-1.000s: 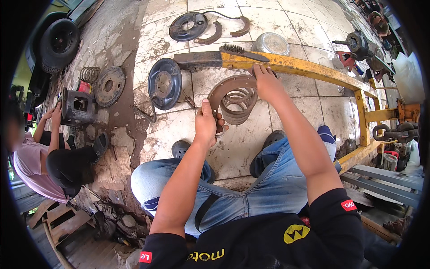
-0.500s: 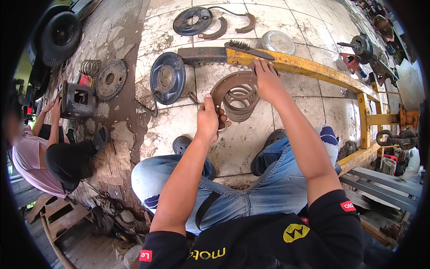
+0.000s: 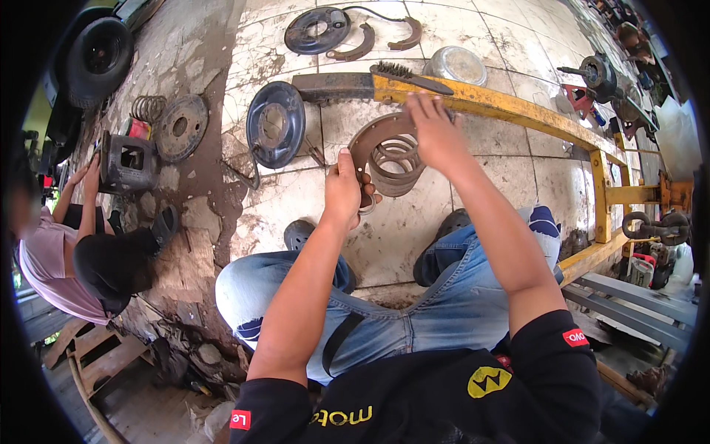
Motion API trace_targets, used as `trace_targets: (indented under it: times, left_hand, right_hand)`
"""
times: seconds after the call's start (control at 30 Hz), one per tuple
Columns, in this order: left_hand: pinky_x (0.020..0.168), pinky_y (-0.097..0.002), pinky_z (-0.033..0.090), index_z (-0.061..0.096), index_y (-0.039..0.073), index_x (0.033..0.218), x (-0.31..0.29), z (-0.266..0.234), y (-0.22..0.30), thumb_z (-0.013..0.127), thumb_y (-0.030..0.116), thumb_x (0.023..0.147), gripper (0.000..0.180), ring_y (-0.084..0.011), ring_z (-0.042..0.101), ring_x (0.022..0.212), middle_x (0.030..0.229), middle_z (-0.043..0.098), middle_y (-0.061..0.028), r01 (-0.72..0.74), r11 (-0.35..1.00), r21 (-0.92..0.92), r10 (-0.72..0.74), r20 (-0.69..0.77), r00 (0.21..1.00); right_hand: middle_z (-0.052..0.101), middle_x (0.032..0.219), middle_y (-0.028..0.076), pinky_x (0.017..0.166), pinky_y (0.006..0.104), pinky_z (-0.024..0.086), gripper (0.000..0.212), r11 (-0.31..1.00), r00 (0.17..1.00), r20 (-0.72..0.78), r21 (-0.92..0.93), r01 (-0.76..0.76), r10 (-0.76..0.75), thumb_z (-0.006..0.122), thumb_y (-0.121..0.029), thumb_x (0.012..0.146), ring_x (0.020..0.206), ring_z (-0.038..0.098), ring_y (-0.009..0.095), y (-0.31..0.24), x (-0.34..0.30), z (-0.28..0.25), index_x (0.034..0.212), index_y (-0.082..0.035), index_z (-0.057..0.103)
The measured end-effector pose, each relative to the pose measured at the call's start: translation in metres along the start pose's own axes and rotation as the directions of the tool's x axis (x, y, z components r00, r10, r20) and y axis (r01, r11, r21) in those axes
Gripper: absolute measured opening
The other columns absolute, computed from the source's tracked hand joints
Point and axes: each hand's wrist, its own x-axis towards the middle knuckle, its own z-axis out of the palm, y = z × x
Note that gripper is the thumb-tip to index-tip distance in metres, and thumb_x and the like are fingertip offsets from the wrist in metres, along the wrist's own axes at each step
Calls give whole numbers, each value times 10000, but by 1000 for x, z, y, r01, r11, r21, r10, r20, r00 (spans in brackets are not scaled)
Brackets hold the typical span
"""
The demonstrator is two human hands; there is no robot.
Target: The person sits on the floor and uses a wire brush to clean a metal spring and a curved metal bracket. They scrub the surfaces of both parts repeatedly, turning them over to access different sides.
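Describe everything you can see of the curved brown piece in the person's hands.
The curved brown piece is a broad, arc-shaped band that looks like rusty metal, with small spots along it that may be holes. The left hand grips its lower left end; the right hand lies over its upper right end, hiding that part. In the picture, it arches around the upper left of a coil spring; whether the two touch, I cannot tell.

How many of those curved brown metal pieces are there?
3: one curved piece in the left hand, its far end under the right hand; a second piece and a third piece on the tiles beyond the yellow beam. Others may be hidden.
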Motion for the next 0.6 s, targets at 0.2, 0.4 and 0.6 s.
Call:
trace_targets:
  times: [0.2, 0.4, 0.6]
  left_hand:
    - [521, -370, 548, 482, 43, 1075, 1, 2, -2, 380, 484, 1028, 455, -130, 502, 553, 759, 496, -50, -8, 1000, -19, 9, 11, 1000]
    - [528, -365, 549, 488, 43, 1084, 4, -1, -2, 384, 493, 1026, 465, -126, 493, 552, 744, 487, -39, -6, 1000, -6, 6, 5, 1000]
    - [489, -353, 572, 478, 38, 1067, 4, 1, -5, 394, 523, 1011, 496, -111, 510, 537, 730, 496, -27, -5, 1000, 26, 5, -16, 1000]
  right_hand:
    - [252, 1589, 73, 1086, 717, 203, 638, 996, 995, 55, -29, -85, 86, 471, -66, 927, 1454, 267, 323, 21, 17, 15, 1520, -139, 244]
    - [207, 1610, 79, 1120, 691, 182, 612, 991, 997, -21, -112, 75, -78, 432, -100, 956, 1467, 233, 332, -2, 2, 7, 1531, -125, 222]
    - [228, 1604, 82, 1145, 652, 186, 634, 992, 976, 179, -6, -126, 125, 387, -9, 923, 1466, 247, 305, 10, 15, -10, 1529, -108, 232]
